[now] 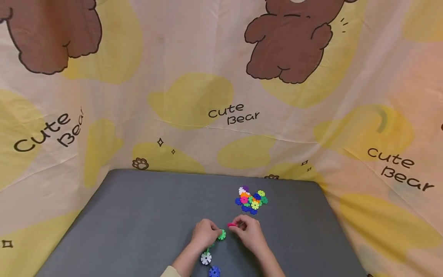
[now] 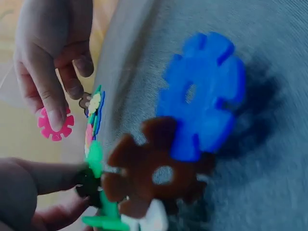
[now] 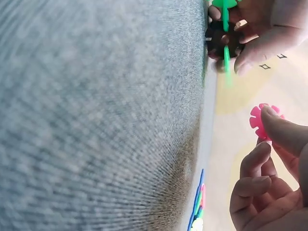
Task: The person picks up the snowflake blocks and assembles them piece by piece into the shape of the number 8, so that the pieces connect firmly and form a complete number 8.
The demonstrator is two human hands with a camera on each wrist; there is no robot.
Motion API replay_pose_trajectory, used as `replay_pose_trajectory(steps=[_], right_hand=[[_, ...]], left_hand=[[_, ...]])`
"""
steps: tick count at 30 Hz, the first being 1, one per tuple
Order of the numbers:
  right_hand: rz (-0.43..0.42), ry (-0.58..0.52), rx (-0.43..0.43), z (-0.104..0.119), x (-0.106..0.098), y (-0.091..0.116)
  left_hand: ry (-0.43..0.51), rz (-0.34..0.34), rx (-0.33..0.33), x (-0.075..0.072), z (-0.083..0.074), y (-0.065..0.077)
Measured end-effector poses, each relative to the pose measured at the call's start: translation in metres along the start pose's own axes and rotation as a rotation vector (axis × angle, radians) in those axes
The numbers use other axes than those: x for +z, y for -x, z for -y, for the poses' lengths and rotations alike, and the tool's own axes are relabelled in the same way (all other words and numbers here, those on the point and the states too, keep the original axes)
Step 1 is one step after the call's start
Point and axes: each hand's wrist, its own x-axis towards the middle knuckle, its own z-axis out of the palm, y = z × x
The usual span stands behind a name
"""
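My left hand (image 1: 205,232) pinches a dark notched disc (image 3: 224,39) in a chain of linked plastic discs. A green disc (image 1: 222,234) sits at the chain's upper end beside the fingertips. Below the hand hang a white disc (image 1: 205,258), a brown disc (image 2: 139,168) and a blue disc (image 1: 214,271). To the right, my right hand (image 1: 248,231) holds a single pink notched disc (image 3: 260,120) between thumb and fingers. A small gap parts the pink disc from the green one.
A loose pile of coloured notched discs (image 1: 252,200) lies farther back on the grey table (image 1: 149,215), beyond my right hand. Printed bear-pattern cloth (image 1: 194,150) hangs along the back and both sides of the table.
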Motion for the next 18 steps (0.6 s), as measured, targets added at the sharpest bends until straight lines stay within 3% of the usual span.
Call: replay_pose_trajectory(steps=[5, 9, 18], right_hand=[[-0.011, -0.004, -0.047, -0.002, 0.000, 0.000], [-0.035, -0.028, -0.089, 0.001, 0.001, -0.001], [-0.188, -0.016, -0.193, 0.012, 0.001, -0.006]], left_hand=[[0.276, 0.008, -0.040, -0.004, 0.002, -0.005], [0.494, 0.033, -0.028, -0.011, 0.004, -0.010], [0.572, -0.032, -0.079, -0.015, -0.010, -0.009]])
